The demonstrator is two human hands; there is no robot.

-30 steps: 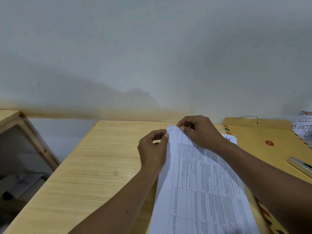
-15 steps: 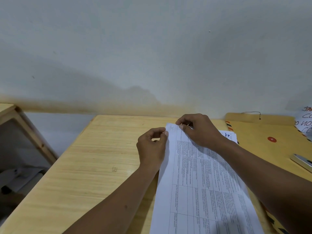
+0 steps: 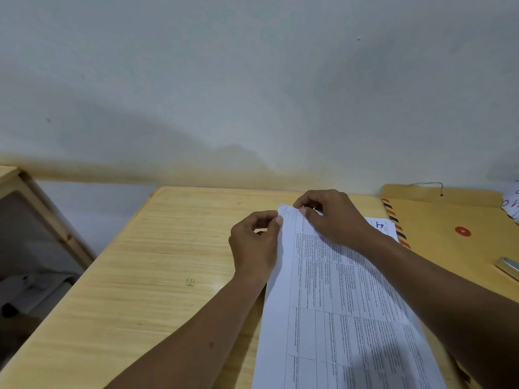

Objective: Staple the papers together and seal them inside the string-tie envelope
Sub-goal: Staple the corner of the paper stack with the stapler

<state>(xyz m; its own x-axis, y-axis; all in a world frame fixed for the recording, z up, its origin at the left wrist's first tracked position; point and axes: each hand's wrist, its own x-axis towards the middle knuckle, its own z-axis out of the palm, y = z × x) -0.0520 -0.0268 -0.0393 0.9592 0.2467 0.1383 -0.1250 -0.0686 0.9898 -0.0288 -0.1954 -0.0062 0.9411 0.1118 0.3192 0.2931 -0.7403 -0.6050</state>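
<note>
White printed papers point(image 3: 331, 310) with tables lie lengthwise on the wooden table point(image 3: 157, 276). My left hand point(image 3: 254, 242) pinches their far left edge near the top corner. My right hand point(image 3: 334, 217) pinches the top corner itself from the right, its forearm lying across the sheets. A brown string-tie envelope point(image 3: 449, 220) with a red disc point(image 3: 462, 231) and striped border lies flat at the right, flap open toward the wall, string visible. A metal stapler point(image 3: 508, 267) rests on the envelope at the right edge, partly cut off.
A white wall stands right behind the table. A second wooden table point(image 3: 16, 181) is at the left, with a gap and clutter on the floor below. A handwritten note point(image 3: 512, 203) shows at the far right. A small mark point(image 3: 190, 282) sits on the tabletop.
Both hands stay pinching the papers' top corner, with only small finger shifts. The view has tilted slightly, so the table sits a bit lower and more to the right.
</note>
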